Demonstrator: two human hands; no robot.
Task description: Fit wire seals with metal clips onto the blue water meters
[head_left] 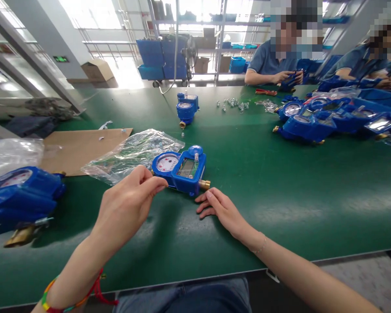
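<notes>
Fingers of the left hand are pressed together into a pinch at the near left edge of the blue water meter, thumb and forefinger closing on its rim just below the round dial; whether they nip a small part or the housing itself is too fine to tell. On the other side, the right hand lies flat on the green tabletop, its fingers loosely spread and empty, the tips just short of the brass threaded outlet that juts from the meter's right end. The meter lies face up just beyond both hands, dial to the left and display window to the right. Done well, this step likely calls for the right hand to steady the brass end so the body cannot pivot while the left pinch works, and for keeping the meter flat so the dial face is not scraped. Just beyond the left fingers lies a crumpled clear plastic bag, partly on a sheet of cardboard; it could slide under the meter and is best kept clear. Farther left sits another blue meter with a brass fitting. Well beyond, a third meter stands alone, and co-workers' hands handle blue parts at the far side.
</notes>
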